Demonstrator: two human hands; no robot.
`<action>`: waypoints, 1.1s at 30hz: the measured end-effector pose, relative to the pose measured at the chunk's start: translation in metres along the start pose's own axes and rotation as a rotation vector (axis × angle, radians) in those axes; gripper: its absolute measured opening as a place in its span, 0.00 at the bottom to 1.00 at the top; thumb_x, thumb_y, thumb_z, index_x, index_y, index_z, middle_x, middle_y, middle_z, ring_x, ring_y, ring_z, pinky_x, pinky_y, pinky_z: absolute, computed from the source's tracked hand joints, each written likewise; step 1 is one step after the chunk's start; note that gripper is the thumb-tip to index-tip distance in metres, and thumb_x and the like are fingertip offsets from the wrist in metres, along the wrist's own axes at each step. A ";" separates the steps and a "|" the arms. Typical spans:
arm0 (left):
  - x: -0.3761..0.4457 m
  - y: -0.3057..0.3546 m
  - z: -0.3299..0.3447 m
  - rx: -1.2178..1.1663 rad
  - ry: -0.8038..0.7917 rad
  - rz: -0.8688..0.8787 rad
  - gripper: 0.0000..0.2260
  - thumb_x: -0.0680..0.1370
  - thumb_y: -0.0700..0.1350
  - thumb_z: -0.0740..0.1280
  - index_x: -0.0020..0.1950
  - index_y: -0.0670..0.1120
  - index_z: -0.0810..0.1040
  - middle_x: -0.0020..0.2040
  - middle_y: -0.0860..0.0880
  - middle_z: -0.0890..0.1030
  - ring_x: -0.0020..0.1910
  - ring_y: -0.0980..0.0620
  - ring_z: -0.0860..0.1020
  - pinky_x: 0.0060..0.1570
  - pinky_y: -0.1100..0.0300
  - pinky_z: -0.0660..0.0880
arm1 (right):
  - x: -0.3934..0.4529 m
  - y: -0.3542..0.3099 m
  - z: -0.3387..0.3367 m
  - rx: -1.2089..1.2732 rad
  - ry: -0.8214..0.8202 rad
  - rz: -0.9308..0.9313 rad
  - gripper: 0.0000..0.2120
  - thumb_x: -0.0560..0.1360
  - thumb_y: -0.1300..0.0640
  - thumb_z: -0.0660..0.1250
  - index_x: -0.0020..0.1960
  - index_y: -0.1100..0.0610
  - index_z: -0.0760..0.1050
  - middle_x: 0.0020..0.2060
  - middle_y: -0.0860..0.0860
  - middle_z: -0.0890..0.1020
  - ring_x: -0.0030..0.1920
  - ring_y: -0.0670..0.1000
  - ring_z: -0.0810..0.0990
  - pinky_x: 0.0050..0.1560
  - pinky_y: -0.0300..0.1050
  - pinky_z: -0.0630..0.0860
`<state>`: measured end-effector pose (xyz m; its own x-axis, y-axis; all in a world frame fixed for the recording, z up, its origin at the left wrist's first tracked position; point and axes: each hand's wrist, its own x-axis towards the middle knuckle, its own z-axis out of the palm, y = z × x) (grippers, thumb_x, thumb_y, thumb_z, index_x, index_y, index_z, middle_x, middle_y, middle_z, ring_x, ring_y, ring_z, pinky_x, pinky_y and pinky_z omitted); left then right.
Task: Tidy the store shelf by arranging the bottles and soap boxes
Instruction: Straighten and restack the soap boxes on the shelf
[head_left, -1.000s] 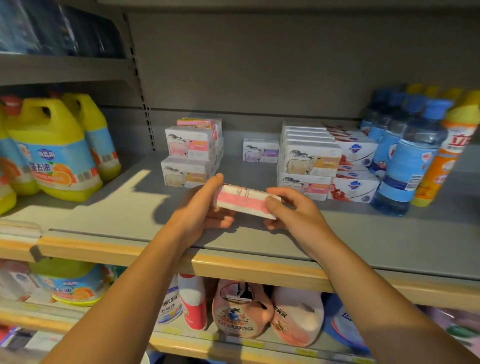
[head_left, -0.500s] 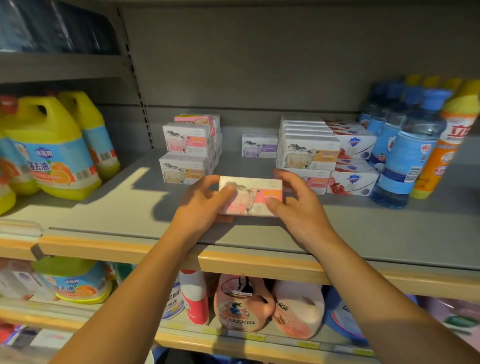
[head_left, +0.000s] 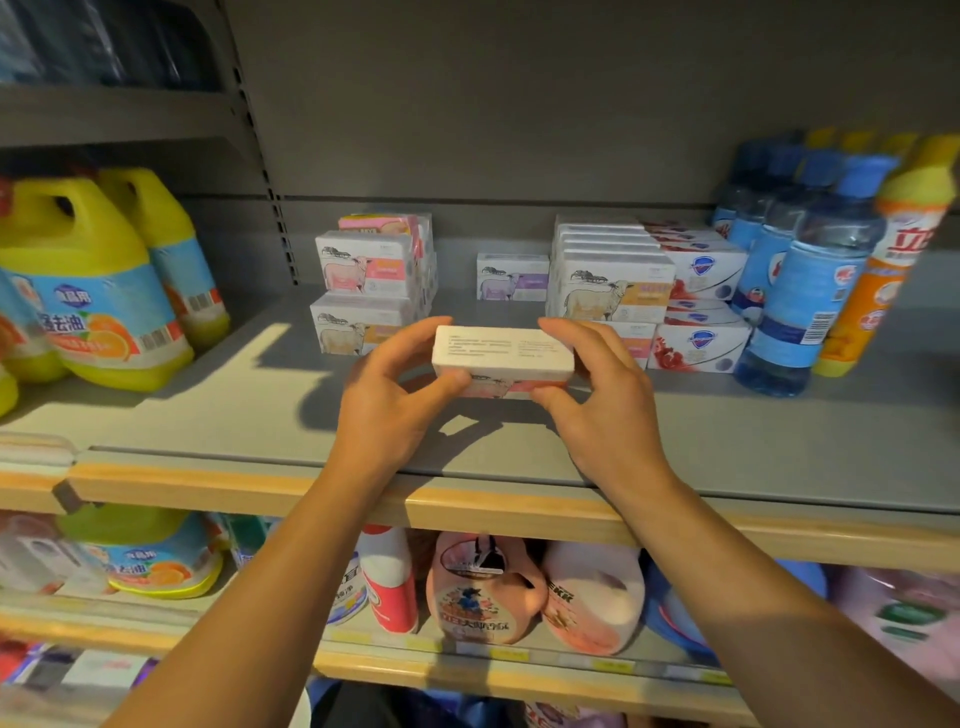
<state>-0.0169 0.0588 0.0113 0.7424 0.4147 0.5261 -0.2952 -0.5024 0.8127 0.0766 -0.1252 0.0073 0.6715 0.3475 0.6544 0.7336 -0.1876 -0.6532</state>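
my left hand (head_left: 395, 400) and right hand (head_left: 597, 400) each pinch an end of the soap box (head_left: 503, 356), long axis crosswise, held above the shelf (head_left: 249, 415); the stacks (head_left: 608, 283) lie straight behind.

One camera only, worn on the person's head, with a wide-angle lens that bends the edges of the picture. It faces a grey shelf (head_left: 727, 447) straight on and tilts a little down, close enough that both forearms reach in from the bottom edge. The tier below and the underside of the tier above also show.
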 end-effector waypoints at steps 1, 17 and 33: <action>0.000 -0.001 0.000 -0.005 -0.007 -0.008 0.21 0.74 0.46 0.74 0.62 0.65 0.75 0.58 0.64 0.80 0.59 0.65 0.77 0.55 0.67 0.76 | 0.000 0.001 0.000 0.021 -0.011 0.023 0.29 0.70 0.66 0.74 0.67 0.48 0.74 0.59 0.41 0.73 0.63 0.46 0.74 0.59 0.32 0.74; 0.002 0.008 0.022 0.788 -0.149 0.420 0.22 0.72 0.41 0.75 0.65 0.46 0.79 0.61 0.46 0.79 0.61 0.39 0.72 0.59 0.47 0.72 | 0.005 0.029 -0.036 -0.297 -0.275 0.210 0.25 0.74 0.39 0.64 0.69 0.46 0.71 0.66 0.46 0.74 0.66 0.47 0.72 0.60 0.44 0.69; 0.142 -0.062 0.085 0.944 -0.176 0.223 0.21 0.79 0.49 0.66 0.72 0.51 0.71 0.68 0.47 0.74 0.69 0.43 0.66 0.61 0.47 0.72 | 0.011 0.049 -0.042 -0.739 -0.508 0.261 0.30 0.74 0.32 0.54 0.72 0.44 0.65 0.69 0.44 0.69 0.68 0.51 0.65 0.68 0.48 0.62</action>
<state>0.1580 0.0848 0.0145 0.8298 0.1562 0.5357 0.1051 -0.9866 0.1249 0.1245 -0.1688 -0.0012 0.8265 0.5392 0.1620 0.5630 -0.7927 -0.2339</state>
